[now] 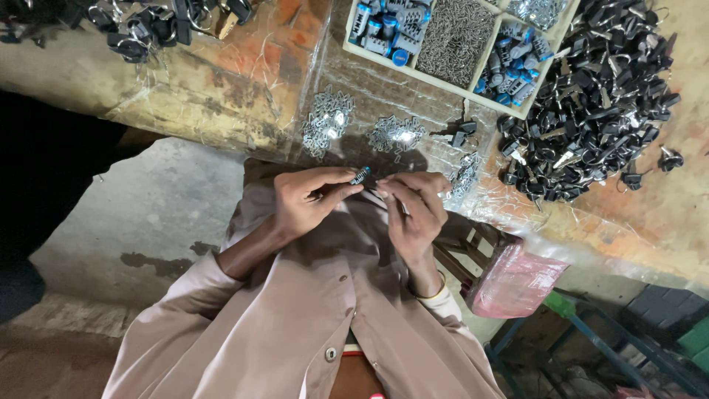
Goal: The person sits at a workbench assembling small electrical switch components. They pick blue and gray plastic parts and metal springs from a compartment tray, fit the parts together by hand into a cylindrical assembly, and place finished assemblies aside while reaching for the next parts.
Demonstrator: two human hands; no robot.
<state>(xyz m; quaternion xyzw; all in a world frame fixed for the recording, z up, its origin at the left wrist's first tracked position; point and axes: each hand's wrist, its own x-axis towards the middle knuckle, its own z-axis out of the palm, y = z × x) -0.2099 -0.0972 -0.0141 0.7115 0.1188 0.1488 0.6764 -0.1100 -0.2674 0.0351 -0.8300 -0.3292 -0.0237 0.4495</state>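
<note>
Blue-tipped cylinder (360, 176), pink bag (513, 282)

Small part (360, 176) between the fingertips: too small to identify. Tray (443, 77) and black heap (148, 26) cut off by top edge.

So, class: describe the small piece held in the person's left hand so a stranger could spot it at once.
Start at the white divided tray on the worn bench, then drop straight down to the two hands at the bench's near edge. The left hand pinches a small cylinder at its fingertips. Unlike the loose silver heaps on the bench, it is a single dark piece with a blue end.
</note>
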